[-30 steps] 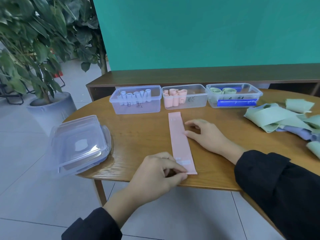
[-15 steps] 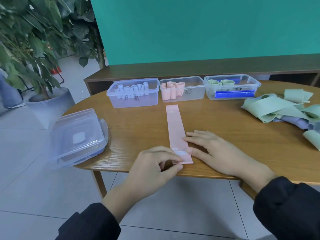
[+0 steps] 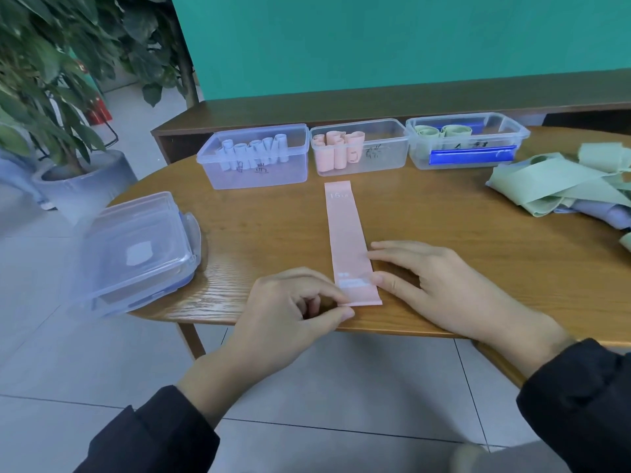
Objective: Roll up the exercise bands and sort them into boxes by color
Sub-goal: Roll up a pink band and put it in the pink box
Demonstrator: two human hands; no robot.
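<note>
While the pink band (image 3: 346, 240) lies flat on the counter (image 3: 444, 213), it stretches straight away from both hands toward the boxes. The left hand (image 3: 290, 312) pinches the near corner of the band with thumb and curled fingers. The right hand (image 3: 440, 285) lies flat with straight fingers, and its fingertips press the band's right edge just past the left hand.

This band looks thin, soft and light, so it should bend and roll easily. It may be a bit stretchy and could spring open, so I think the best place to hold it is the near end, with a thumb and finger at each corner, rolling away.

Beyond the hands stand three clear boxes in a row. Far ahead of the left hand, the left box (image 3: 256, 158) holds pale blue-white rolls. Straight ahead, the middle box (image 3: 358, 148) holds pink rolls, so the band belongs there. Ahead of the right hand, the right box (image 3: 467, 141) holds green rolls and something blue. Far off to the right of the right hand sits a loose pile of green bands (image 3: 553, 186).
</note>
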